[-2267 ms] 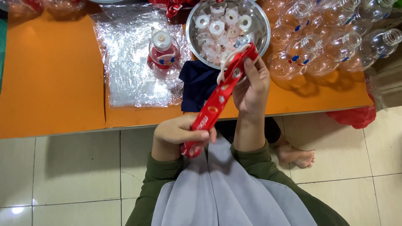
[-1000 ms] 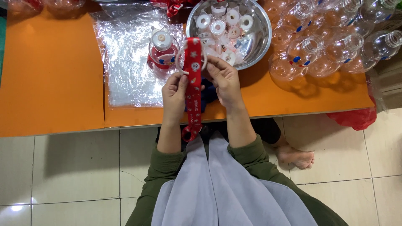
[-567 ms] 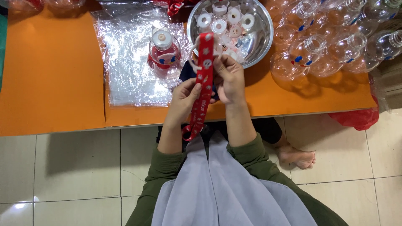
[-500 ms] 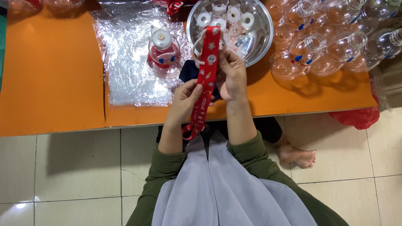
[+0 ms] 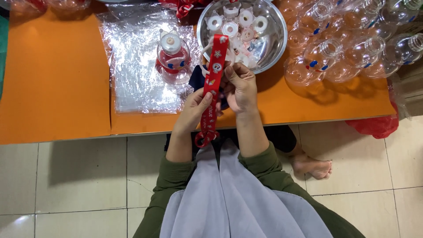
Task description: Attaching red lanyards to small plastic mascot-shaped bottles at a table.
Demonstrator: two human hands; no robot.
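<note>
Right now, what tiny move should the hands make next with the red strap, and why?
Probably draw the patterned red fabric strap a little further through the white plastic ring. The left hand pinches the strap low, the right hand steadies it higher up, and its top end just overlaps the ring by the round steel bowl.

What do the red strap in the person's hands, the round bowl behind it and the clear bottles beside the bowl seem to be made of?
Long red printed strap: probably woven fabric; it bends limply.
Round silver bowl: likely polished metal; its wall gleams.
Clear rounded bottles: apparently thin glossy plastic; the orange table shows through.
</note>
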